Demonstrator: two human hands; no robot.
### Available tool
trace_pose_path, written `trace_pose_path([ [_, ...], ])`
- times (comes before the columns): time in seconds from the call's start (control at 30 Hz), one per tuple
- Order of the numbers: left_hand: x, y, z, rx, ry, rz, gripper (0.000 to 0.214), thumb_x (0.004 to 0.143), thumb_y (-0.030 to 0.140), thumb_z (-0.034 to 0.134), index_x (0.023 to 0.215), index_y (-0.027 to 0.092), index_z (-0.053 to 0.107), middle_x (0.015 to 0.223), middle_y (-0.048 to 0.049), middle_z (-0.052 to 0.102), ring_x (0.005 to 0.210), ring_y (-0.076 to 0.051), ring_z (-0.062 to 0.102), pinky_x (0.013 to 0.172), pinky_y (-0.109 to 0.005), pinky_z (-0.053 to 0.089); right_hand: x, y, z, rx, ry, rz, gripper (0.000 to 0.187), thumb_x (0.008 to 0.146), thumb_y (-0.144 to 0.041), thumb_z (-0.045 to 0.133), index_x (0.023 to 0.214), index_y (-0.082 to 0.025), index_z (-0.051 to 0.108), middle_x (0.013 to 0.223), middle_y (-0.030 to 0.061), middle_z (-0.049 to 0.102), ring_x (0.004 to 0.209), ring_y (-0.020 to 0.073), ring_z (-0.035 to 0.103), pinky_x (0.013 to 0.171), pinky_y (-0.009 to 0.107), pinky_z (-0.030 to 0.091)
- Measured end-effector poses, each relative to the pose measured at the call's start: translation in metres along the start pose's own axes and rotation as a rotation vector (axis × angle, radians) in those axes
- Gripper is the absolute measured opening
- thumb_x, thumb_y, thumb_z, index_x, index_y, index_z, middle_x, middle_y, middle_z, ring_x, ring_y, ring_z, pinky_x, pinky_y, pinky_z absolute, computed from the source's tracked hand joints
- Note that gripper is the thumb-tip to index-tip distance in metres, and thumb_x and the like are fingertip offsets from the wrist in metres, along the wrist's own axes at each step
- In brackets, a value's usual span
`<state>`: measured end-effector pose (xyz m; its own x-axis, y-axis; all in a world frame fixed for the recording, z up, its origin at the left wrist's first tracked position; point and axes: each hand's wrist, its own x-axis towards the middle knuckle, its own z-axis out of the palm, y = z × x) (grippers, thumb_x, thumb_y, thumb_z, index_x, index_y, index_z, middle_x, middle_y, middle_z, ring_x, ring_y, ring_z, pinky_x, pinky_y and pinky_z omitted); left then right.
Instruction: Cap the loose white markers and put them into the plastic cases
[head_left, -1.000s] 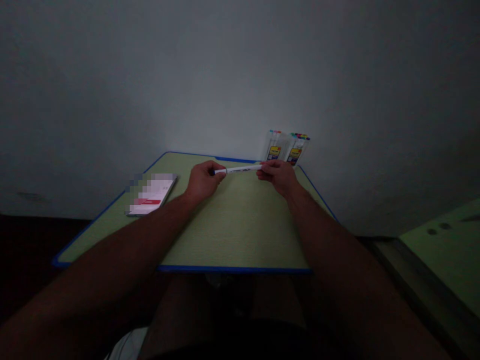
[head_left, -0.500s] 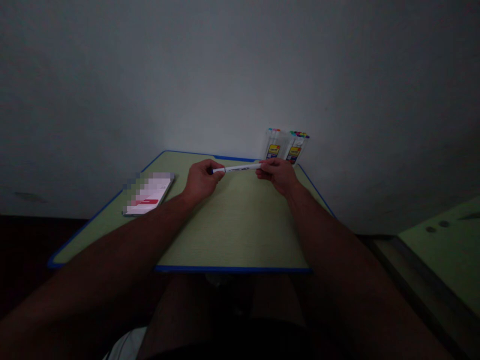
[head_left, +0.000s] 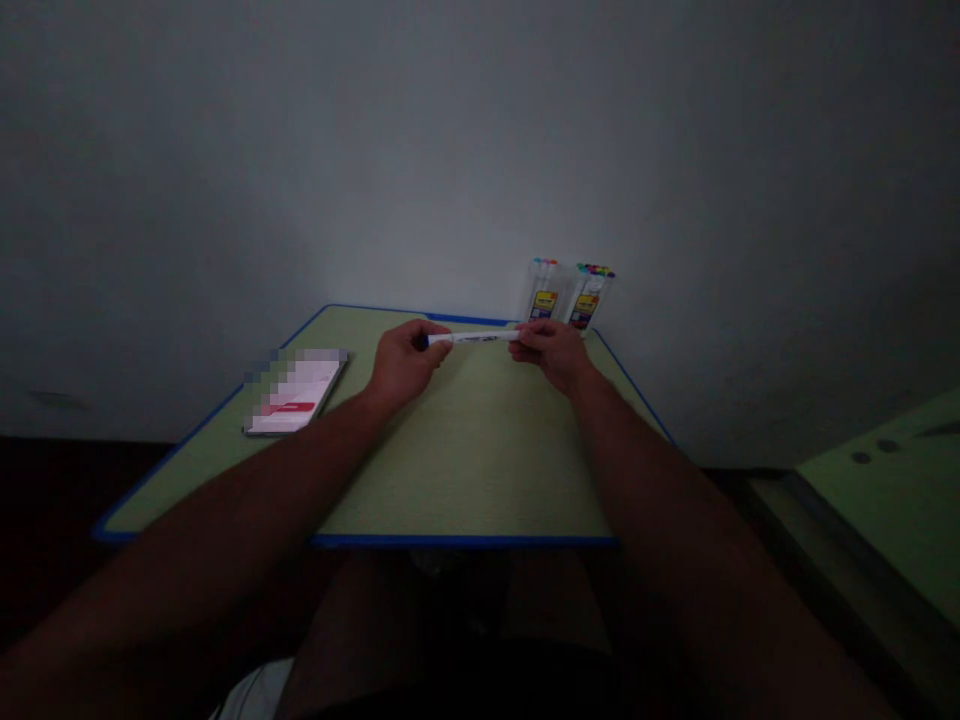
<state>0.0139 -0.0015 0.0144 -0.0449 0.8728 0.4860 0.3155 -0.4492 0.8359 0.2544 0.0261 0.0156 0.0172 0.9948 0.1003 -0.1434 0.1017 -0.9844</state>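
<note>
A white marker pen (head_left: pixel 474 338) lies level in the air between both hands, above the far part of a green desk with a blue rim (head_left: pixel 457 540). My left hand (head_left: pixel 403 361) is closed, pinching the pen's dark blue left end. My right hand (head_left: pixel 549 351) is closed on the pen's right end. Behind my right hand, two clear packs of coloured pens (head_left: pixel 568 295) stand upright against the wall.
A phone with a lit white and red screen (head_left: pixel 295 390) lies on the desk's left side. A grey wall stands directly behind the desk. A second green surface (head_left: pixel 885 510) shows at the right edge. My legs are under the desk's near edge.
Both hands stay on the pen. It has tipped from slightly raised at the right to nearly level, and my right hand has edged a little left.
</note>
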Motion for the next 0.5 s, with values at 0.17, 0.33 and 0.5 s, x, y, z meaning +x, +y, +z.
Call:
trace_pose_path([
  [0.17, -0.005, 0.013, 0.005, -0.044, 0.017, 0.037, 0.017, 0.072, 0.024, 0.076, 0.086, 0.017, 0.073, 0.065, 0.0012, 0.066, 0.057, -0.011, 0.055, 0.053, -0.024, 0.043, 0.0, 0.007, 0.003, -0.089, 0.012, 0.077, 0.009, 0.084, -0.006, 0.067, 0.084, -0.014, 0.072, 0.067, 0.0026, 0.07, 0.057, 0.0116, 0.066, 0.055, 0.025, 0.06],
  [0.33, -0.005, 0.01, 0.009, -0.096, 0.013, 0.056, 0.021, 0.067, 0.02, 0.08, 0.086, 0.018, 0.072, 0.071, 0.0011, 0.068, 0.06, -0.01, 0.056, 0.056, -0.024, 0.046, -0.002, 0.007, 0.01, -0.118, 0.001, 0.096, 0.014, 0.085, -0.003, 0.062, 0.084, -0.012, 0.073, 0.066, 0.0028, 0.069, 0.056, 0.0114, 0.064, 0.055, 0.025, 0.059],
  [0.5, -0.006, 0.01, 0.009, -0.1, -0.048, 0.067, 0.025, 0.067, 0.024, 0.081, 0.09, 0.018, 0.075, 0.074, -0.0006, 0.07, 0.064, -0.013, 0.06, 0.061, -0.027, 0.049, -0.006, 0.01, 0.015, -0.152, -0.107, 0.101, 0.021, 0.08, -0.001, 0.063, 0.091, -0.014, 0.075, 0.084, 0.0068, 0.076, 0.065, 0.0121, 0.067, 0.058, 0.024, 0.059],
])
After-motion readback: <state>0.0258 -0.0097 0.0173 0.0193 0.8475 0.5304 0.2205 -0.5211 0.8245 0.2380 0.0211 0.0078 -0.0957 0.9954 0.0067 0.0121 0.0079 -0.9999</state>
